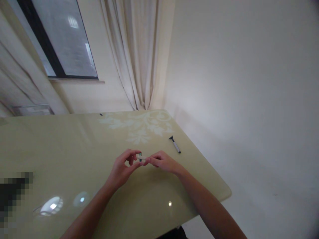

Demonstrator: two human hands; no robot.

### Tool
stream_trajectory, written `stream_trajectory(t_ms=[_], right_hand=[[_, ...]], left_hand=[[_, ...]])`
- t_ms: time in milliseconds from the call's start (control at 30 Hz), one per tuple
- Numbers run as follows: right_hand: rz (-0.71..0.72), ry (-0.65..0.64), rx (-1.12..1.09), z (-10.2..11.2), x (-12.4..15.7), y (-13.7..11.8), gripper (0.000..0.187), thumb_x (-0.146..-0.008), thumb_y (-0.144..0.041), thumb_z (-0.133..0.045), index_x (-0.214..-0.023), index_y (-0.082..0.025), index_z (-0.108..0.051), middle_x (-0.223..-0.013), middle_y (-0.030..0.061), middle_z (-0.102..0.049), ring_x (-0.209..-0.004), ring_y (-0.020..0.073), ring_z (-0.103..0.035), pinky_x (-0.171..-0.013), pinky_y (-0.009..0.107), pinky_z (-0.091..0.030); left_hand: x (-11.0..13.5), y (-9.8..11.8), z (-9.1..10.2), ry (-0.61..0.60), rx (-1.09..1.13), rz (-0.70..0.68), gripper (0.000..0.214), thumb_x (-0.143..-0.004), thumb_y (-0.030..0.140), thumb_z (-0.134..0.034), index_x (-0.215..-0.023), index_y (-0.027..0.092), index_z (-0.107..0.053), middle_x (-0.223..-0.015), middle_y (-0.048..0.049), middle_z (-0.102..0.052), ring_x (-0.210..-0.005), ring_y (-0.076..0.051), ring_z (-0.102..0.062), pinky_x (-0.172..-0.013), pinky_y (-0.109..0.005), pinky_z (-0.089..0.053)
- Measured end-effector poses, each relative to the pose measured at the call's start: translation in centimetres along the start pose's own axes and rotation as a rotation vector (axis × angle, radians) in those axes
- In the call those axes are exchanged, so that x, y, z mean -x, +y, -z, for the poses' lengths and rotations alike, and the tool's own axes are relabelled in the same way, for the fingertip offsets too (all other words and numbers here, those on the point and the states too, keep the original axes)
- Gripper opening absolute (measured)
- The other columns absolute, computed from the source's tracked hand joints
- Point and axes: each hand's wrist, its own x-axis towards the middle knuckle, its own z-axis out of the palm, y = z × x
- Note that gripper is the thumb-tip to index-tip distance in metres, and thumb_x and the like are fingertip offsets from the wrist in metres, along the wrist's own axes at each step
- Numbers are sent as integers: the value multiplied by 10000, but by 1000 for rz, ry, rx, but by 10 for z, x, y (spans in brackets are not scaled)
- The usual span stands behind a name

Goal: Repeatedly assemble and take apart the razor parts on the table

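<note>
My left hand (123, 169) and my right hand (161, 161) meet over the middle of the pale green glass table (62, 149). Both pinch a small pale object with a dark green end (141, 158) between thumb and fingertips; it is too small to name. The fingers of both hands are curled closed around it. A razor with a black head and a grey handle (174, 144) lies on the table a short way beyond my right hand, near the right edge.
The table's right edge runs diagonally close to my right forearm, with white floor beyond. A white floral pattern (139, 124) marks the far tabletop. Curtains (134, 53) and a window (62, 39) stand behind. A small dark speck (101, 114) lies at the far edge.
</note>
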Motion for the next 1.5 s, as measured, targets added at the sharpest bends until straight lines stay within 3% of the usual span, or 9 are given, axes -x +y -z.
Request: stream_trajectory(t_ms=[200, 633, 1100, 1500], right_hand=[[-7, 55, 63, 2, 0, 3, 638, -956, -678, -548, -1025, -115, -839, -556, -48, -372, -536, 94, -322, -526, 252, -215], [26, 107, 10, -2, -6, 11, 635, -966, -677, -530, -1052, -126, -834, -575, -46, -403, -541, 94, -346, -528, 245, -236], [21, 159, 122, 0, -7, 15, 617, -964, -657, -542, -1007, -118, -841, -562, -41, -405, -553, 103, -342, -537, 255, -219], [17, 81, 6, -2, -6, 13, 660, -963, -691, -519, -1074, -118, -827, -580, -44, -404, -541, 95, -340, -533, 243, -246]], left_hand=[[-1, 2, 3, 36, 2, 20, 294, -824, 362, -789, -1082, 233, -730, -752, 34, -609, -629, -118, -550, -611, -236, -466], [0, -3, -1, -24, 43, 47, 326, -813, 383, -794, -1091, 226, -730, -746, 31, -608, -630, -120, -559, -625, -247, -479], [4, -11, -5, -33, 98, 117, 336, -827, 390, -781, -1107, 218, -711, -745, 34, -562, -682, -132, -577, -643, -249, -468], [1, -5, -2, -25, 55, 61, 322, -815, 363, -789, -1100, 229, -723, -741, 39, -585, -637, -120, -550, -619, -242, -461]])
